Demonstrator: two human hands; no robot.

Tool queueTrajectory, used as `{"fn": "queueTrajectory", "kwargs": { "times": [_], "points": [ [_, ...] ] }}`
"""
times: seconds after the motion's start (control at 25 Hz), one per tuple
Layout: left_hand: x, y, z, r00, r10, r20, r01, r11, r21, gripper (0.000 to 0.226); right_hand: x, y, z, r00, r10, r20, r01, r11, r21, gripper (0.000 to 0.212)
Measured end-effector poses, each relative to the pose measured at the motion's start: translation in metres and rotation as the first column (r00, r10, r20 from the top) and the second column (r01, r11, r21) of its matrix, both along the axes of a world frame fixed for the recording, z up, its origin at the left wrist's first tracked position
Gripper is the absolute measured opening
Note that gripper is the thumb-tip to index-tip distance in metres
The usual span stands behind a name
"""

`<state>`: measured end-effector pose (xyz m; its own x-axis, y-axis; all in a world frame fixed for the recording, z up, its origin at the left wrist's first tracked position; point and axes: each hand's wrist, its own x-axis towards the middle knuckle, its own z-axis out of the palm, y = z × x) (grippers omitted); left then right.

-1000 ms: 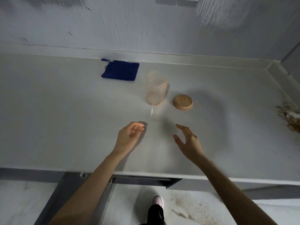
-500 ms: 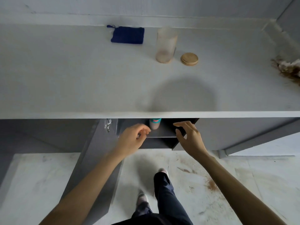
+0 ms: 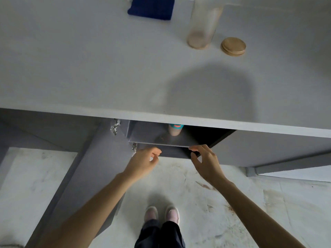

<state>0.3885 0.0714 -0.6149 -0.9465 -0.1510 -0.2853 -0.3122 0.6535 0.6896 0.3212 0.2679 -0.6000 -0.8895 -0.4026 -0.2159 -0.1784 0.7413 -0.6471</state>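
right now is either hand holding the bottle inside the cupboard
No, the bottle stands back on the shelf, apart from the left hand and right hand.

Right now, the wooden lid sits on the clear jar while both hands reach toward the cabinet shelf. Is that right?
No. The head view shows the wooden lid lying on the counter beside the clear jar. The left hand and right hand do reach toward the cabinet shelf.
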Motion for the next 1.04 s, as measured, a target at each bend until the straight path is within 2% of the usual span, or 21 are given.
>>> {"fn": "queueTrajectory", "kwargs": {
  "times": [0.2, 0.32, 0.6, 0.68, 0.76, 0.88, 1.04],
  "points": [
    [-0.061, 0.003, -0.070, 1.000, 0.005, 0.009, -0.005, 0.999, -0.047, 0.029, -0.054, -0.021, -0.066, 0.997, 0.034, -0.063, -0.034, 0.999, -0.002, 0.029],
    [-0.101, 0.007, -0.109, 1.000, 0.024, -0.017, -0.025, 0.995, -0.099, 0.040, -0.089, -0.036, -0.105, 0.995, 0.018, -0.101, -0.018, 1.000, 0.001, 0.045],
    [-0.151, 0.007, -0.169, 0.993, 0.068, -0.096, -0.076, 0.993, -0.087, 0.065, -0.138, -0.061, -0.168, 0.991, -0.038, -0.125, 0.041, 0.999, 0.024, 0.079],
    [-0.160, 0.006, -0.183, 0.987, 0.121, -0.105, -0.123, 0.992, -0.011, 0.068, -0.141, -0.066, -0.179, 0.994, -0.051, -0.101, 0.051, 0.999, -0.003, 0.087],
    [-0.169, 0.011, -0.195, 0.982, 0.171, -0.083, -0.159, 0.978, 0.137, 0.065, -0.147, -0.069, -0.185, 0.995, -0.073, -0.065, 0.070, 0.996, -0.056, 0.089],
    [-0.178, 0.015, -0.206, 0.972, 0.235, -0.025, -0.219, 0.935, 0.277, 0.060, -0.158, -0.072, -0.191, 0.993, -0.116, -0.030, 0.112, 0.987, -0.113, 0.081],
    [-0.179, 0.020, -0.213, 0.955, 0.294, -0.045, -0.260, 0.899, 0.353, 0.055, -0.156, -0.073, -0.200, 0.986, -0.163, -0.028, 0.157, 0.978, -0.136, 0.069]
  ]
}}
